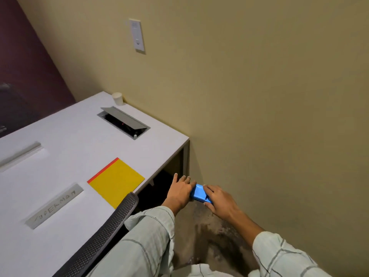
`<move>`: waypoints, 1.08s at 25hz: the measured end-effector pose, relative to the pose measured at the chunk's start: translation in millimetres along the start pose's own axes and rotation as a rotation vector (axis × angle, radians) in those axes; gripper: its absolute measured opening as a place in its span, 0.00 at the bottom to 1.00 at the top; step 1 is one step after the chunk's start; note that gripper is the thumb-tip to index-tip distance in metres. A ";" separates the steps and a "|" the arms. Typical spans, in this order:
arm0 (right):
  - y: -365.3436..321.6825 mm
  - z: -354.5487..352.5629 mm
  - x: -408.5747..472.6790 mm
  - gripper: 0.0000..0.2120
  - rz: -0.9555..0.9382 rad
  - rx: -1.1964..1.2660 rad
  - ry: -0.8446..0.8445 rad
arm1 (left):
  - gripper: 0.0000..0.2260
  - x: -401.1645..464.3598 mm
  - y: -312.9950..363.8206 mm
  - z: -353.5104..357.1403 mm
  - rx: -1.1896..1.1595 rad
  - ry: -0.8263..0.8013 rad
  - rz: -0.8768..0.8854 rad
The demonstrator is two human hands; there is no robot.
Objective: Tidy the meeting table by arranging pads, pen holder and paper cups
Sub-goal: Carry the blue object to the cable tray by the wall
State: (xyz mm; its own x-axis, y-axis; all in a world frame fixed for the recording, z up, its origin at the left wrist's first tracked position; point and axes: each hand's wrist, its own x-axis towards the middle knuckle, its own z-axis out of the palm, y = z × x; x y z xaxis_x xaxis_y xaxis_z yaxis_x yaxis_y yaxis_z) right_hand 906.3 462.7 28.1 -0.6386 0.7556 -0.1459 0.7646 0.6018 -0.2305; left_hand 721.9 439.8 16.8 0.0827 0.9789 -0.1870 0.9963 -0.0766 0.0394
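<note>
White laminate counter (65, 148) butts against beige wall (259, 76); maroon panel at far left. Grey recessed cable box (123, 122) in counter, lid tilted up, dark inside, contents unclear. White paper cup (117, 98) upright at far corner by wall. Yellow square pad with red edge strip (115, 181) flat near counter's front edge. 2 hands off counter edge, above floor: left hand (180, 191) and right hand (218, 198) both grip blue glossy rectangular object (198, 193) between them. Black mesh chair back (103, 234) in foreground.
</note>
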 end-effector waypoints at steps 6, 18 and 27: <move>11.3 -28.9 119.2 0.31 -0.195 -0.005 -0.022 | 0.31 57.5 -64.5 -24.0 -0.048 0.013 -0.179; -15.5 -54.0 369.2 0.29 -0.405 -0.002 -0.056 | 0.35 131.2 -209.2 -49.8 -0.166 0.130 -0.698; -75.5 -60.1 512.9 0.24 -0.341 -0.012 -0.041 | 0.35 197.5 -330.8 -57.0 -0.209 0.106 -0.765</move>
State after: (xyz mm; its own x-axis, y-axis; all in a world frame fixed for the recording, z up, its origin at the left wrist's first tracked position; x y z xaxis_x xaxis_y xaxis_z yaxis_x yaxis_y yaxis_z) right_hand 526.2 820.3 28.5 -0.8606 0.4991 -0.1009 0.5070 0.8212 -0.2618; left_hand 407.2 669.3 22.8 -0.6348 0.7594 -0.1430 0.7500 0.6500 0.1226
